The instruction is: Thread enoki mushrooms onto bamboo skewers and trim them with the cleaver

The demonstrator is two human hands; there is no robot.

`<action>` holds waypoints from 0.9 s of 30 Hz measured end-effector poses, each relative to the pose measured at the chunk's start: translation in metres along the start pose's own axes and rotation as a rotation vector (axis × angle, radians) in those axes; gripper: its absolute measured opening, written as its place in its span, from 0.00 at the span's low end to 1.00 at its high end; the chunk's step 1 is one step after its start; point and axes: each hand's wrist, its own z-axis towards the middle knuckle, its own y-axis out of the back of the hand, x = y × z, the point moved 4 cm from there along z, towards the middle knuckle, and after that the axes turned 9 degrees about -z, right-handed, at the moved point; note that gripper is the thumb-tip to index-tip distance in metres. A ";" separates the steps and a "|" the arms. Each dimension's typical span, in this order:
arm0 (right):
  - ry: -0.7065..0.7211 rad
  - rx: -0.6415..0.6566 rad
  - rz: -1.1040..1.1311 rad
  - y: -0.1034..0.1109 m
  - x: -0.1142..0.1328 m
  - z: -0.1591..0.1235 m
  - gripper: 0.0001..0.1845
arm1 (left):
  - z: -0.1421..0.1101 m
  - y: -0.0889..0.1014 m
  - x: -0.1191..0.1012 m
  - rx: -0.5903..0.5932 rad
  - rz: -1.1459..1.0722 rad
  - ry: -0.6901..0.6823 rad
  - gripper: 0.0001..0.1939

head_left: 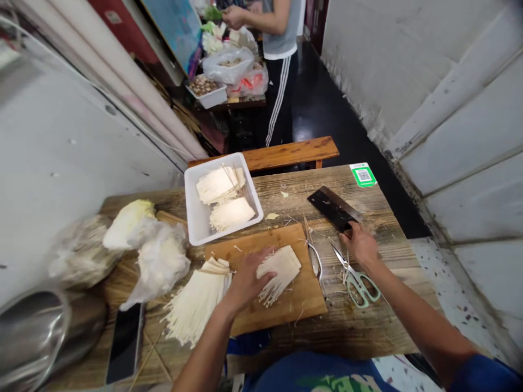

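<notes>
My left hand (pixel 247 276) reaches over the wooden cutting board (pixel 241 325) with its thumb apart from its fingers. Its thumb lies at the edge of a flat bunch of enoki mushrooms (pixel 283 270); part of the fingers is hard to make out. Left of that hand, a larger pile of enoki mushrooms (pixel 198 299) overlaps the board's edge. My right hand (pixel 360 245) is closed round the handle end of a dark-bladed cleaver (pixel 332 209), whose blade rests low over the table. Scissors (pixel 355 280) with pale green handles lie just below this hand.
A white plastic bin (pixel 192 209) behind the board contains enoki bunches. Skewers and a thin tool (pixel 316 258) lie right of the board. Bagged vegetables (pixel 161 256), a phone (pixel 125 343) and a metal pot (pixel 77 332) stand left. Beyond a bench (pixel 294 154), another person (pixel 281 32) handles greens.
</notes>
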 end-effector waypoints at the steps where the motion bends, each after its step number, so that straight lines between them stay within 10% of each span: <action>1: 0.005 -0.017 0.000 -0.002 0.000 0.000 0.24 | -0.012 0.007 0.002 -0.085 -0.029 -0.028 0.26; 14: 0.192 -0.217 -0.035 -0.012 -0.004 -0.007 0.28 | -0.191 -0.011 0.029 -0.389 -0.185 -0.105 0.07; 20: 0.343 -0.510 0.248 0.041 -0.038 -0.113 0.24 | -0.271 -0.064 0.061 -0.135 -0.261 0.088 0.12; 24: 0.495 -0.126 0.615 0.006 -0.048 -0.238 0.19 | -0.274 -0.142 0.121 -0.011 -0.008 0.341 0.12; 27: 0.767 0.357 0.647 -0.076 -0.023 -0.308 0.19 | -0.257 -0.189 0.161 -0.062 0.147 0.407 0.08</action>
